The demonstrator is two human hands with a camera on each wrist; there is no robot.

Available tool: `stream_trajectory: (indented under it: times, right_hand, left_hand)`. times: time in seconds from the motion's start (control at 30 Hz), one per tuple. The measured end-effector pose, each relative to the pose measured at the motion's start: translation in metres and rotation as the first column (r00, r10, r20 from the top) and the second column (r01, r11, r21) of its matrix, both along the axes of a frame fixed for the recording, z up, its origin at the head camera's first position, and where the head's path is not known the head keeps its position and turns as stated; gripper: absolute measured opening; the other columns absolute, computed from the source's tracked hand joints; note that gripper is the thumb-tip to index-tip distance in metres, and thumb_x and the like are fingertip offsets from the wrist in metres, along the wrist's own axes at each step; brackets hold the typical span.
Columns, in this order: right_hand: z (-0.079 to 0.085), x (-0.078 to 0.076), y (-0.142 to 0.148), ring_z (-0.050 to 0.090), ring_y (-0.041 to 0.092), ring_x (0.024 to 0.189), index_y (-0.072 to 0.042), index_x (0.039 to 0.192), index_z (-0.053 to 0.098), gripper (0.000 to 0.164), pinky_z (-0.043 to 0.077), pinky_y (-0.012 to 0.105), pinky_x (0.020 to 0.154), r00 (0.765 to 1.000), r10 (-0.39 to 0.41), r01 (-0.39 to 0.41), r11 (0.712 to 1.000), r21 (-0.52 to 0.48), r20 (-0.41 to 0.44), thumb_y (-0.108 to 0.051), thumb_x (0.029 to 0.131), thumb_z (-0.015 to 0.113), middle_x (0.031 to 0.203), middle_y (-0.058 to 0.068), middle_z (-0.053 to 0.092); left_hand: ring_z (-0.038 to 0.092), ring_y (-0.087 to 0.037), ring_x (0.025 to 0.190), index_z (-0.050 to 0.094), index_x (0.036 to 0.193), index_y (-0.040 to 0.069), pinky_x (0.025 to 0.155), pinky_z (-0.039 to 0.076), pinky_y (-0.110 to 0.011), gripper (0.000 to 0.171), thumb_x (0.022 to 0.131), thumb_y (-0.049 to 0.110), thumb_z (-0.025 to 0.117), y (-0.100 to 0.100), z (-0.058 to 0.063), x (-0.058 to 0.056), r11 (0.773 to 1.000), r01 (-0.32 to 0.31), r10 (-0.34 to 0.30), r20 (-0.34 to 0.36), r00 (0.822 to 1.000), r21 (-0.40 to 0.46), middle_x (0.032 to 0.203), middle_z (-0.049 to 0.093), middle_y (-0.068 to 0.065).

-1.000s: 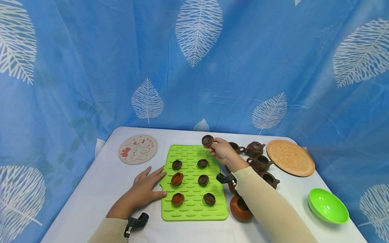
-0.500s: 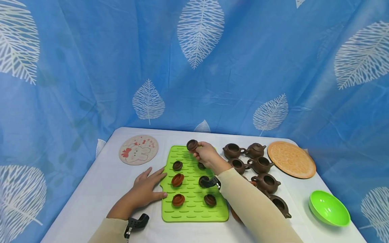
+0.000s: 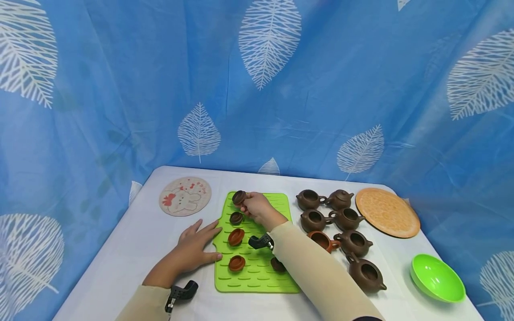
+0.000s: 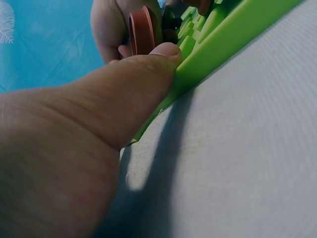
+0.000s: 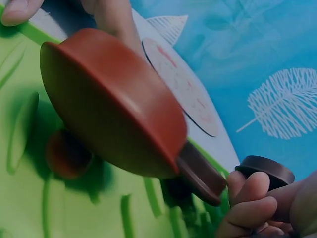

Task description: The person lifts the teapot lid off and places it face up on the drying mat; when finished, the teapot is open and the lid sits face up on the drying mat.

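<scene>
My right hand [image 3: 260, 208] pinches a dark brown teapot lid [image 3: 239, 197] above the far left part of the green ridged mat [image 3: 257, 283]. That lid [image 5: 267, 169] also shows between thumb and fingers in the right wrist view. My left hand [image 3: 194, 250] lies with spread fingers along the mat's left edge, its thumb touching the rim. Down the mat's left side lie a dark lid [image 3: 236, 218] and two reddish lids, one in the middle [image 3: 236, 236] and one nearer [image 3: 237, 263]. Another dark lid [image 3: 278, 265] is partly covered by my right sleeve, which hides part of the mat.
Several lidless dark teapots [image 3: 348, 218] and a reddish teapot [image 3: 321, 240] stand right of the mat. Beyond them lie a round orange-tan board [image 3: 387, 212] and a green bowl [image 3: 437, 278]. A rabbit-print round mat [image 3: 185, 196] is at the back left.
My right hand has carried the dark lid leftward from the mat's far right corner to its far left, and lowered it somewhat. The left hand has stayed in place.
</scene>
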State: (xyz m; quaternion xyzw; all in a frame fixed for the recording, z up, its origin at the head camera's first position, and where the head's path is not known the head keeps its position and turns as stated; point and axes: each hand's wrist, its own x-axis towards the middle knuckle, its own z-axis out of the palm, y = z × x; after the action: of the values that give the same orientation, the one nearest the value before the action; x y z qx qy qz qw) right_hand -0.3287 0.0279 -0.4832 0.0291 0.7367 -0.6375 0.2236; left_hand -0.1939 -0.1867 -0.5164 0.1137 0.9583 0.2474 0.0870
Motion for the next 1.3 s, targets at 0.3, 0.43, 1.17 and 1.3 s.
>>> stream_trajectory:
  times: [0.3, 0.43, 1.17, 1.3]
  right_hand:
    - [-0.007, -0.001, -0.007, 0.057, 0.008, 0.064, -0.001, 0.123, 0.063, 0.021, 0.048, 0.019, 0.055, 1.000, -0.013, 0.012, 0.998, 0.061, 0.014, -0.006, 0.109, 0.048, 0.085, 0.006, 0.070]
    - [-0.007, -0.002, -0.008, 0.056, 0.007, 0.062, 0.000, 0.120, 0.065, 0.020, 0.047, 0.018, 0.053, 0.999, -0.014, 0.012, 0.997, 0.078, 0.029, -0.007, 0.109, 0.049, 0.082, 0.005, 0.069]
    - [0.004, 0.005, -0.005, 0.055, 0.010, 0.065, 0.003, 0.136, 0.053, 0.029, 0.045, 0.021, 0.058, 0.999, 0.042, -0.041, 0.994, 0.106, -0.009, -0.007, 0.110, 0.044, 0.085, 0.004, 0.067]
    - [0.010, 0.008, 0.002, 0.057, 0.013, 0.071, 0.006, 0.141, 0.051, 0.035, 0.048, 0.025, 0.064, 0.997, 0.072, -0.067, 0.990, 0.124, -0.039, -0.008, 0.109, 0.048, 0.089, 0.007, 0.067]
  left_hand:
    - [0.007, -0.042, 0.162, 0.049, 0.158, 0.025, 0.126, 0.007, -0.068, 0.088, 0.085, 0.065, 0.077, 0.000, 0.000, 0.002, 1.000, -0.003, 0.003, 0.002, 1.000, 0.006, 0.172, 0.030, 0.005]
    - [0.007, -0.042, 0.162, 0.049, 0.158, 0.025, 0.126, 0.006, -0.067, 0.087, 0.086, 0.064, 0.077, 0.000, 0.000, 0.002, 1.000, 0.000, 0.000, 0.005, 1.000, 0.008, 0.172, 0.030, 0.006]
    - [0.008, -0.043, 0.162, 0.049, 0.158, 0.025, 0.126, 0.007, -0.068, 0.087, 0.085, 0.064, 0.077, -0.001, -0.001, 0.000, 1.000, 0.002, -0.002, -0.001, 1.000, 0.004, 0.172, 0.031, 0.005]
    - [0.008, -0.042, 0.162, 0.049, 0.158, 0.025, 0.126, 0.007, -0.068, 0.087, 0.086, 0.064, 0.077, 0.000, -0.001, 0.000, 1.000, 0.003, -0.003, 0.000, 1.000, 0.002, 0.172, 0.030, 0.006]
